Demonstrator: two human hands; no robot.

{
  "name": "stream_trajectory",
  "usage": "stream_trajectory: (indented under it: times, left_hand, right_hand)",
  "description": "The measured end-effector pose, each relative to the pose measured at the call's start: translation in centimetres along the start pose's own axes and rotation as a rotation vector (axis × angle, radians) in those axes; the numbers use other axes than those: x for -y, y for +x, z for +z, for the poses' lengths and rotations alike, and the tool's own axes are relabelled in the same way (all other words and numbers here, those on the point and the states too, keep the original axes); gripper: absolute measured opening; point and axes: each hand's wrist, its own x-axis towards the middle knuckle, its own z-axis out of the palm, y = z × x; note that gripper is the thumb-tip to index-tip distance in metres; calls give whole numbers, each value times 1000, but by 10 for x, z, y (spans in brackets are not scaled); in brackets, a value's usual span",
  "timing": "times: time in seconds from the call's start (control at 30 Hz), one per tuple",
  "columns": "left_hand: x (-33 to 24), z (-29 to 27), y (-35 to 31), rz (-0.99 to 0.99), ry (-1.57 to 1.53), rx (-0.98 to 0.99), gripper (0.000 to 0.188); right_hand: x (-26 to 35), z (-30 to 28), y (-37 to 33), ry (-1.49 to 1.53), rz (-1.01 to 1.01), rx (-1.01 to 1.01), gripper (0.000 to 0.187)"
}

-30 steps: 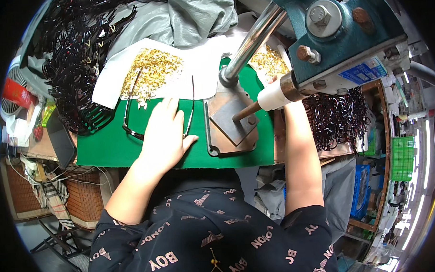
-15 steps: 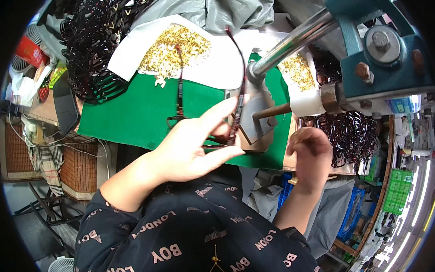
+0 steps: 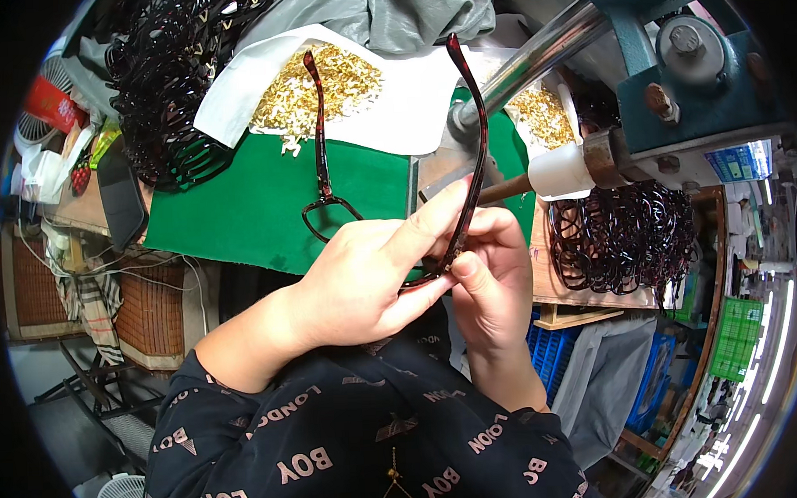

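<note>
While the left hand (image 3: 356, 277) has its grip clamped on the tortoiseshell glasses frame (image 3: 482, 154), the right hand (image 3: 496, 289) pinches one hinge corner; in the head view, both hold it over the green-covered worktop's (image 3: 221, 198) near edge.

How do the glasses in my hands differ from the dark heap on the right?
The glasses are held in your left hand and right hand; the heap lies untouched. The glasses are one pair, arms spread; the heap is many tangled pieces. Both look dark and shiny.
</note>
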Motion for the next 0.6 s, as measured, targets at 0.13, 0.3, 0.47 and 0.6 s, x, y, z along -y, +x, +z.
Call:
stream_trajectory:
  times: [0.13, 0.3, 0.47, 0.6]
  left_hand:
    - [0, 1, 1, 12, -75, 40, 77]
    - [-18, 10, 10, -156, -572, 126, 77]
    - [-36, 24, 49, -334, -817, -61, 71]
    - [-33, 40, 75, -212, -905, -172, 67]
  right_hand:
    - [19, -14, 7, -376, 47, 200, 12]
    - [50, -10, 9, -497, -18, 231, 12]
    - [80, -3, 7, -1003, -484, -12, 9]
    - [128, -15, 15, -1032, -1001, -250, 27]
